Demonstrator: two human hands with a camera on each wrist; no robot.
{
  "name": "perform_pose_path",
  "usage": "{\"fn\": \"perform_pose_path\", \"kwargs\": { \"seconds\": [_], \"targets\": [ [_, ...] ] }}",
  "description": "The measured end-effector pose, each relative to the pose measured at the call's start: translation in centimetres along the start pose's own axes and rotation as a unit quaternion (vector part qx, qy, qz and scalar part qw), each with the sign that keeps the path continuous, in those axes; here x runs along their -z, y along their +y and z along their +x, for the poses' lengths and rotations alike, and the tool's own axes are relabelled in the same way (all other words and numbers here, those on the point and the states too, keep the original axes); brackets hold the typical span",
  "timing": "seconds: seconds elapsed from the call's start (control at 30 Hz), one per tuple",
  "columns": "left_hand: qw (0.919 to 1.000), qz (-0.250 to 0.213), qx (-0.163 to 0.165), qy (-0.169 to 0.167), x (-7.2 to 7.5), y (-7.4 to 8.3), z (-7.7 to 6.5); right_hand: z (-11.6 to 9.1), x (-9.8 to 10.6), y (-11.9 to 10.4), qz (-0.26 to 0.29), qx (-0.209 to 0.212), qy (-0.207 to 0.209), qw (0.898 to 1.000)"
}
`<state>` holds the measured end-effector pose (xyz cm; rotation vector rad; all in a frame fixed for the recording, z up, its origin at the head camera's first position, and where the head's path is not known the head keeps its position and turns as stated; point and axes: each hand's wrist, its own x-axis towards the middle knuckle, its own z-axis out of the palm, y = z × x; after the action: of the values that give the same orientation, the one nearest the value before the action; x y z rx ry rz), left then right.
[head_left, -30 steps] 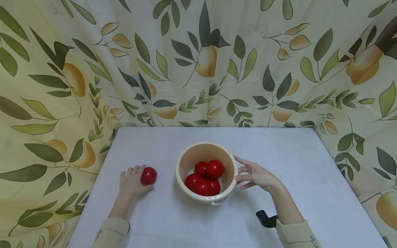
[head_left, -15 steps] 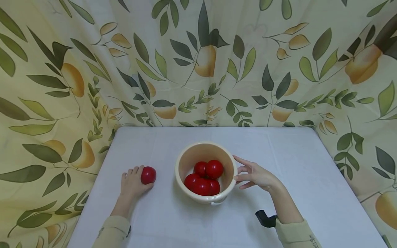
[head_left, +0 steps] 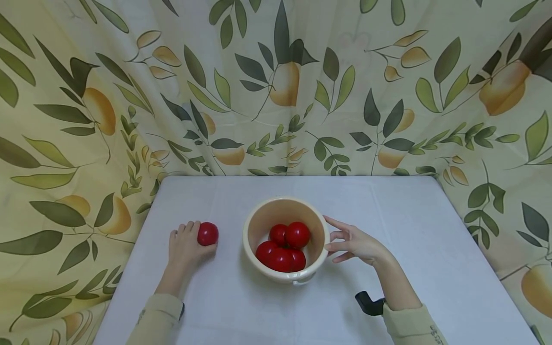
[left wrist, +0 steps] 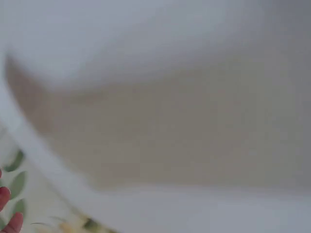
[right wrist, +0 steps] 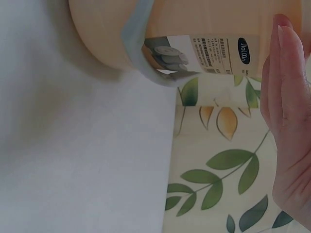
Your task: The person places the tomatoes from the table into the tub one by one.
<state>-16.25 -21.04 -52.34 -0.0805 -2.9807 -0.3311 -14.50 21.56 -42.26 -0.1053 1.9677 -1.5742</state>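
Observation:
A cream bucket point(head_left: 262, 216) stands mid-table, with several glossy red round fruits point(head_left: 298, 235) lying inside it. To its left, my left hand point(head_left: 186, 244) holds another red round fruit point(head_left: 208, 234), apple-like, between thumb and fingers; a gap separates it from the bucket. Only a few fingertips point(left wrist: 4, 196) show in the left wrist view, which is mostly blurred. My right hand point(head_left: 358, 245) rests against the bucket's right side, its fingers extended. In the right wrist view those fingers point(right wrist: 291, 73) lie nearly straight along the bucket's wall, near a printed label point(right wrist: 214, 54).
A white cloth covers the table point(head_left: 241, 316). Behind and beside it hangs a curtain point(head_left: 327, 28) printed with leaves and fruit. A black strap end point(head_left: 369, 304) sticks out at the right wrist. The bucket's pale handle point(right wrist: 136, 39) hangs down its side.
My left hand has moved slightly away from me, toward the table's far side, carrying the red round fruit. My right hand and the bucket have stayed in place.

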Motion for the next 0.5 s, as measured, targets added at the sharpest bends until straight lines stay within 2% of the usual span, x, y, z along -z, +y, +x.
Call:
{"fn": "perform_pose_path", "kwargs": {
  "seconds": [0.17,0.37,0.5],
  "targets": [
    [0.9982,0.022,-0.040,0.040,2.6,1.9,1.9,-0.1,0.0,0.0,0.003,-0.001,-0.003,1.000],
    [0.9902,0.039,-0.092,0.098,6.2,4.8,3.7,0.0,0.0,0.0,0.001,0.000,-0.001,1.000],
    [0.9847,0.046,-0.126,0.112,8.4,7.0,4.5,0.0,0.0,0.0,-0.001,-0.002,0.001,1.000]
  ]
}}
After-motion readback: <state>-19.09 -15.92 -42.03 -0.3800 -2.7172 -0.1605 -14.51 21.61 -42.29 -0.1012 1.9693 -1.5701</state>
